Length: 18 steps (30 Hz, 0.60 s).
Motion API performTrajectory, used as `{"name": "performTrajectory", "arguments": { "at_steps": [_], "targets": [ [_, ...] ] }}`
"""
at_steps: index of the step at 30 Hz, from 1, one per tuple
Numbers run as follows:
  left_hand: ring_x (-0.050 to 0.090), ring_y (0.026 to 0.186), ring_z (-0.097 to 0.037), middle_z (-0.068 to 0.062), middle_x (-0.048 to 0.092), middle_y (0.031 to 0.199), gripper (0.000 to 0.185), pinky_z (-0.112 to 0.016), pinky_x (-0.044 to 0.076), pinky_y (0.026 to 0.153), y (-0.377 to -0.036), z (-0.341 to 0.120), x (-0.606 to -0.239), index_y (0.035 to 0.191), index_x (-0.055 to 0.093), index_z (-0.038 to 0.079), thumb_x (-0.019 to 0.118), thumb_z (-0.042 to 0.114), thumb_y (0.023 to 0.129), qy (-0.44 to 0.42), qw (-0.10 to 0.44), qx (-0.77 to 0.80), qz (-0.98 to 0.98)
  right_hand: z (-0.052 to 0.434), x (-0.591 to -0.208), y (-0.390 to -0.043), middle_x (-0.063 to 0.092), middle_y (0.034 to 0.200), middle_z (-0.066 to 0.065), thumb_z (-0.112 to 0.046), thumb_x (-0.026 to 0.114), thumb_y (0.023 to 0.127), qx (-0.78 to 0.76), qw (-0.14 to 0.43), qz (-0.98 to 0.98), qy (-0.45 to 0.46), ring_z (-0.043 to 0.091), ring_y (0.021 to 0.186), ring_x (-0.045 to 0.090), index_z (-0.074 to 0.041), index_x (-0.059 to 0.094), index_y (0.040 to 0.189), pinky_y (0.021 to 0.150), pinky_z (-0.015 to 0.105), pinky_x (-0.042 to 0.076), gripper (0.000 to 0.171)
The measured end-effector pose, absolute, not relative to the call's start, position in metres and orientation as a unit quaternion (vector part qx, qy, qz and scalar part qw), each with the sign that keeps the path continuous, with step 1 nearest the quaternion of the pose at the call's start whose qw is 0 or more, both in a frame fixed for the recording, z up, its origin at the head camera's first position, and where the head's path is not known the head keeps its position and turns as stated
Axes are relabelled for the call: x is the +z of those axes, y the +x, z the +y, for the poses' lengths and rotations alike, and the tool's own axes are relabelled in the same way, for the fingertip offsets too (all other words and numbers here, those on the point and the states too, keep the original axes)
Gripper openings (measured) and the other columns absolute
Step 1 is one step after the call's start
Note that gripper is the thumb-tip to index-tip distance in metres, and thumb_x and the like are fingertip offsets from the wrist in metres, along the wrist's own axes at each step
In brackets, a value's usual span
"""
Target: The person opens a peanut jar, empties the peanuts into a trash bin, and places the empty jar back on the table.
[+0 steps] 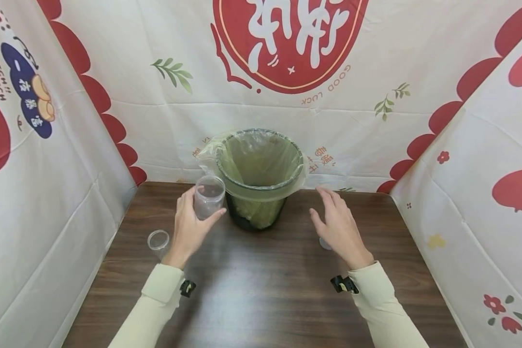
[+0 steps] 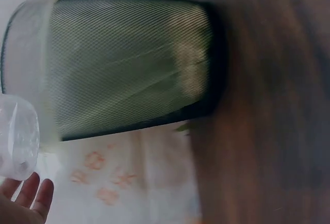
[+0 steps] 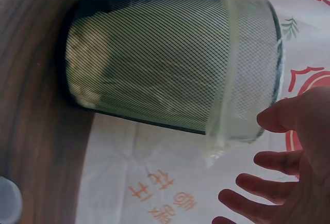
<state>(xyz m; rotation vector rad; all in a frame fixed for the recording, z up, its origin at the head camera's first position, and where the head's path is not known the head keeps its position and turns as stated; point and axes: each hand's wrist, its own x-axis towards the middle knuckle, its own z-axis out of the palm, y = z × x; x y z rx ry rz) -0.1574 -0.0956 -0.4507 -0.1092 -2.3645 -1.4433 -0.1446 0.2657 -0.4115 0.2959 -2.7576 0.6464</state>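
On a dark wooden table (image 1: 261, 290), the left hand (image 1: 190, 226) grips a clear plastic jar (image 1: 209, 196) — fingers curled round it — just beside a mesh bin (image 1: 259, 193) lined with a bag. The right hand (image 1: 339, 227) hovers open, fingers spread, holding nothing. A small clear cup (image 1: 158, 240) stands near the left wrist.

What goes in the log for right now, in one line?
left hand: holds clear cup | right hand: open, empty | lined mesh bin: between hands
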Motion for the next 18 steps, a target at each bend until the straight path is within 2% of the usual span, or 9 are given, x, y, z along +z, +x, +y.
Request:
{"name": "performTrajectory", "arguments": {
  "at_steps": [5, 11, 14, 18],
  "targets": [
    [0.052, 0.131, -0.036, -0.019, 0.050, 0.141, 0.089, -0.058, 0.046, 0.115, -0.140, -0.094, -0.486, 0.152, 0.056, 0.008, 0.098, 0.031, 0.078, -0.010, 0.178, -0.504, -0.845, 0.262, -0.422, -0.140, 0.049, 0.158, 0.030, -0.016, 0.065, 0.105, 0.234, 0.128, -0.959, 0.097, 0.052, 0.145, 0.048, 0.001, 0.047, 0.159, 0.117, 0.071, 0.039, 0.059],
    [0.058, 0.119, -0.036, -0.021, 0.057, 0.135, 0.085, -0.051, 0.049, 0.103, -0.127, -0.098, -0.521, 0.150, 0.057, 0.004, 0.098, 0.015, 0.077, 0.015, 0.182, -0.489, -0.853, 0.260, -0.432, -0.136, 0.048, 0.158, 0.031, -0.018, 0.067, 0.104, 0.227, 0.119, -0.961, 0.107, 0.053, 0.145, 0.048, 0.002, 0.047, 0.158, 0.116, 0.073, 0.040, 0.061],
    [0.060, 0.122, -0.041, -0.024, 0.059, 0.135, 0.082, -0.054, 0.050, 0.106, -0.124, -0.102, -0.531, 0.148, 0.057, 0.002, 0.097, 0.010, 0.077, 0.033, 0.183, -0.481, -0.857, 0.261, -0.437, -0.132, 0.045, 0.161, 0.030, -0.019, 0.068, 0.103, 0.219, 0.110, -0.963, 0.108, 0.053, 0.145, 0.048, 0.002, 0.046, 0.159, 0.115, 0.074, 0.040, 0.064],
    [0.061, 0.127, -0.048, -0.029, 0.062, 0.134, 0.080, -0.062, 0.049, 0.109, -0.121, -0.110, -0.547, 0.144, 0.055, -0.003, 0.095, 0.011, 0.076, 0.048, 0.189, -0.481, -0.855, 0.261, -0.444, -0.126, 0.042, 0.164, 0.029, -0.021, 0.071, 0.102, 0.214, 0.097, -0.966, 0.110, 0.053, 0.147, 0.047, 0.001, 0.045, 0.160, 0.115, 0.075, 0.041, 0.067]
  ]
}}
